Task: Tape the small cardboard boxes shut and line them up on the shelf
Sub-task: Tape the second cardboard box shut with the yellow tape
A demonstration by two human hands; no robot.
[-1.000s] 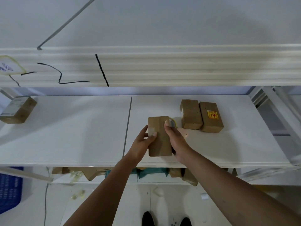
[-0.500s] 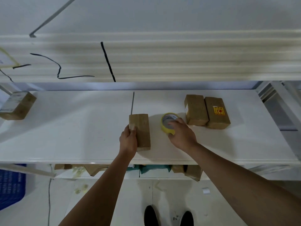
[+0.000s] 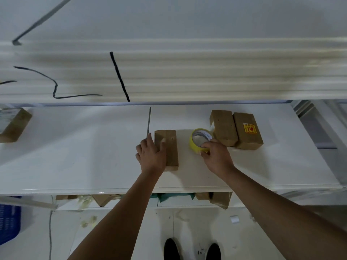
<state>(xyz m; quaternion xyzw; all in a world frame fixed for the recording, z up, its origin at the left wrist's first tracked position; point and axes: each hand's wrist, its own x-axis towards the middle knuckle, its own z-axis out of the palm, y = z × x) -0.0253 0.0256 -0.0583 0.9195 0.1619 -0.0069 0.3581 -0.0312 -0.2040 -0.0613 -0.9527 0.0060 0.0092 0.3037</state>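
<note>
A small brown cardboard box [image 3: 170, 147] lies on the white shelf [image 3: 75, 156] near the middle seam. My left hand [image 3: 152, 154] grips its left side, thumb on top. To its right a yellow tape roll [image 3: 199, 140] stands tilted on the shelf, and my right hand [image 3: 216, 156] holds its near rim. Just right of the roll, two more brown boxes sit side by side: a plain box [image 3: 223, 126] and a box with a yellow and red label [image 3: 247, 132].
Another labelled box [image 3: 13, 124] rests at the shelf's far left edge. A white upper shelf beam [image 3: 187, 72] overhangs the back. Below the front edge are cardboard scraps [image 3: 101, 199], a blue crate [image 3: 9, 222] at left, and my shoes [image 3: 191, 250].
A second ago both hands held the box upright above the shelf. The left hand has since laid it down to the left, and the right hand has moved onto the tape roll.
</note>
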